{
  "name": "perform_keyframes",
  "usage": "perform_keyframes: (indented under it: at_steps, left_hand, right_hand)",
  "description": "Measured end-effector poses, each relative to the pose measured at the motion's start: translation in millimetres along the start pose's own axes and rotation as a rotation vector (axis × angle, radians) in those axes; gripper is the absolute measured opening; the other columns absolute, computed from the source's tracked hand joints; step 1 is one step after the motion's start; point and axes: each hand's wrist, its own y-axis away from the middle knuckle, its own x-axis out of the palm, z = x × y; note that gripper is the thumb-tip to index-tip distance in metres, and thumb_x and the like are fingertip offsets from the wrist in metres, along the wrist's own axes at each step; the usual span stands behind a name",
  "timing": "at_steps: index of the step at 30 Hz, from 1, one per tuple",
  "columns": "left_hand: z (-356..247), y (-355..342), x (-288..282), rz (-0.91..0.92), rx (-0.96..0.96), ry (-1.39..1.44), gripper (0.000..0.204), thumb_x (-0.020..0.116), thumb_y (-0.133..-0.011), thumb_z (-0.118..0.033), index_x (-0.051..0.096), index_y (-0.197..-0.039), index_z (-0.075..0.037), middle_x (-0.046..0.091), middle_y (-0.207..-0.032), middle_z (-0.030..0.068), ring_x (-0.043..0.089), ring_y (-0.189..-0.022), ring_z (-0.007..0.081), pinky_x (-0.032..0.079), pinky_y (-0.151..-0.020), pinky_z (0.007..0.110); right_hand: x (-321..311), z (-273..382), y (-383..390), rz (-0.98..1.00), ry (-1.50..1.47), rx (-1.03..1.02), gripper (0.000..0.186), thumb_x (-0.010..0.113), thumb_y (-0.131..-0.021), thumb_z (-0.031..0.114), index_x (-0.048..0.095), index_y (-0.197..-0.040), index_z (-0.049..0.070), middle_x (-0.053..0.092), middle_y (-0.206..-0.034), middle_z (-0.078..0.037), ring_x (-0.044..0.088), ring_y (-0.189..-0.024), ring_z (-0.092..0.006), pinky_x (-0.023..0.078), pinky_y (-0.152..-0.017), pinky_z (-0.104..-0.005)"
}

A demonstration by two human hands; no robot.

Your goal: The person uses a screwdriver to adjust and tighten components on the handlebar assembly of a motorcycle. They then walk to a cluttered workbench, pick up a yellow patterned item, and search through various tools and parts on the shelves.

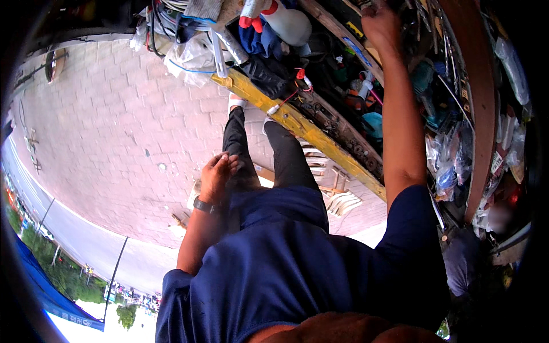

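Note:
Over the paved ground, in front of my body, my left hand is closed with thumb and fingertips pinched together. Whatever is between them, if anything, is too small to make out. A dark wristwatch is on that wrist. My right arm stretches forward across a crowded stall of tools, and my right hand is at its far part, near the upper edge of the view. Its fingers look curled in the shadow; what they hold is hidden. Close by it lies a long wooden strip edging a tray of mixed parts.
A yellow beam borders the stall's near side. Behind it lie a white bottle with a red cap, a plastic bag and a bin of metal parts. A brown curved board and bagged goods stand at right.

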Motion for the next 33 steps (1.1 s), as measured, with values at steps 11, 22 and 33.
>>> perform_keyframes:
  at_steps: [11,22,33]
  left_hand:
    - [-10.6,-3.2,-5.8,0.035,0.017,0.020,0.048,0.060,-0.097,-0.022,0.047,-0.132,0.008,0.066,-0.116,0.0168,0.066,-0.099,0.0215,0.052,-0.085,0.030]
    - [-17.1,-5.4,1.4,0.040,0.006,-0.019,0.043,0.059,-0.098,-0.021,0.049,-0.131,0.006,0.066,-0.116,0.0168,0.065,-0.103,0.0225,0.053,-0.090,0.033]
    - [-24.0,-8.3,6.2,0.050,0.014,-0.040,0.040,0.058,-0.098,-0.018,0.050,-0.129,0.005,0.067,-0.114,0.0157,0.066,-0.099,0.0211,0.054,-0.084,0.031]
  right_hand:
    - [21.0,19.1,20.6,-0.018,0.267,-0.230,0.059,0.059,-0.093,0.036,0.048,-0.141,0.004,0.046,-0.145,-0.017,0.042,-0.133,-0.0382,0.037,-0.109,-0.0490]
    - [14.0,36.5,30.0,-0.033,0.314,-0.185,0.067,0.071,-0.087,0.032,0.047,-0.139,-0.003,0.046,-0.144,-0.022,0.044,-0.133,-0.0375,0.039,-0.109,-0.0464]
    - [24.2,37.7,28.3,0.030,0.315,-0.192,0.074,0.072,-0.083,0.041,0.048,-0.139,-0.001,0.045,-0.146,-0.020,0.040,-0.135,-0.0395,0.036,-0.110,-0.0495]
